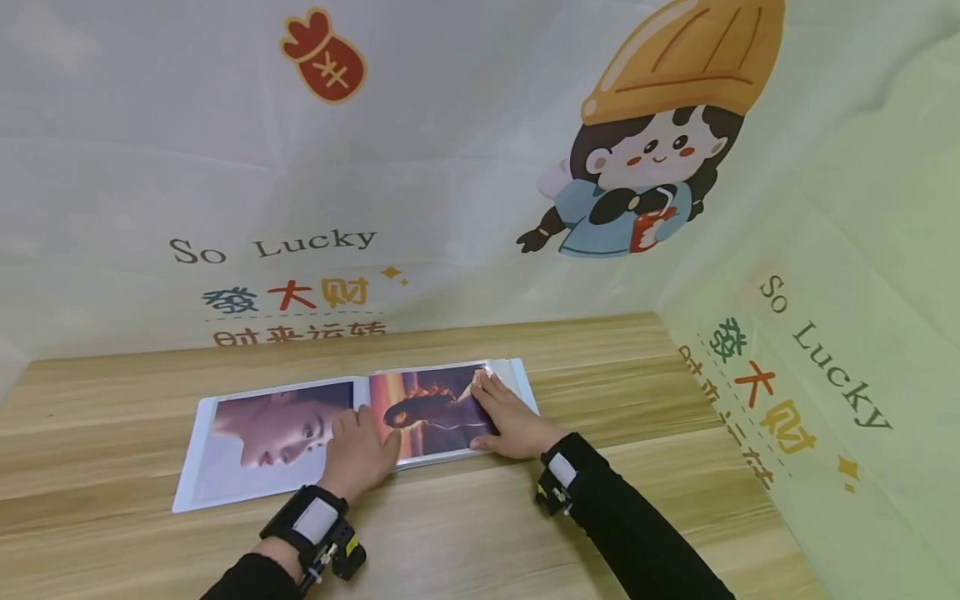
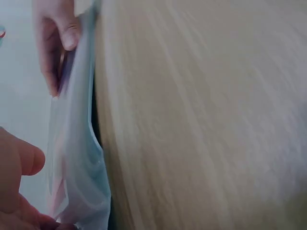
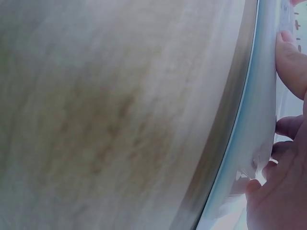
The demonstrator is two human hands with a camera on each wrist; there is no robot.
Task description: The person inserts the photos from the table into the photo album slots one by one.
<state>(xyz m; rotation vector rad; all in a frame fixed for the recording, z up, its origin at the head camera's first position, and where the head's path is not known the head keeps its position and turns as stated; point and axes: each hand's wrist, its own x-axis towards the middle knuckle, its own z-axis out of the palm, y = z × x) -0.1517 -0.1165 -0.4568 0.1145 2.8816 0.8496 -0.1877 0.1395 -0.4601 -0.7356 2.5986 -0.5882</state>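
A pale blue photo album (image 1: 192,467) lies spread on the table, with clear sleeves over its pages. Its left page carries a close-up portrait photo (image 1: 285,429), turned sideways. On the right page is a photo with an orange and purple sky and a dark long-haired figure (image 1: 431,410). My left hand (image 1: 358,450) rests at the inner part of the spread, across the lower corner of the portrait, thumb toward the right page. My right hand (image 1: 516,422) lies on the right page's outer side, fingers over the photo's edge. In the right wrist view, the right hand's fingers (image 3: 288,127) lie along the album.
The album lies on a wood-grain table (image 1: 622,375). Behind it hangs a white printed cloth (image 1: 450,183) with a cartoon figure and lettering; another printed cloth (image 1: 862,317) borders the right side. Both wrists wear black straps with small devices (image 1: 318,521).
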